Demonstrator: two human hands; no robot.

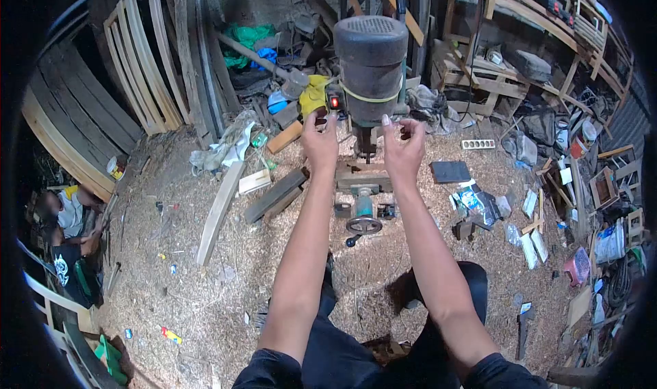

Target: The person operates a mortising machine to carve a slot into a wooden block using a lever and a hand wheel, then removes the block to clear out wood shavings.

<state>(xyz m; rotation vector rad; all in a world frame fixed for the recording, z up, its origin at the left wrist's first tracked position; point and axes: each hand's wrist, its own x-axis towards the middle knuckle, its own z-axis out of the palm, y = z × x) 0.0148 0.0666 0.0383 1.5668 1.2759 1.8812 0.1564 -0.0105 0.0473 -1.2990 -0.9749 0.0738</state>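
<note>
My left hand (319, 144) is raised at the left side of an upright drilling machine's dark motor (371, 57). Its thumb and curled fingers stand apart with nothing between them. On the motor's other side my right hand (404, 148) is held up the same way, empty, thumb apart from the bent fingers. A yellow band circles the motor's lower part. Beneath it, between my wrists, a bit (367, 157) points down over a wood piece (363, 181) in the machine's vise. A handwheel (363, 225) faces me. A red-lit switch (335, 103) shows beside my left fingertips.
Wood shavings cover the floor. Timber offcuts (277, 196) and a long board (220, 214) lie left of the machine. A power strip (478, 144) and a dark block (449, 172) lie right. Planks (140, 64) lean at the back left. A person (72, 218) sits at the far left.
</note>
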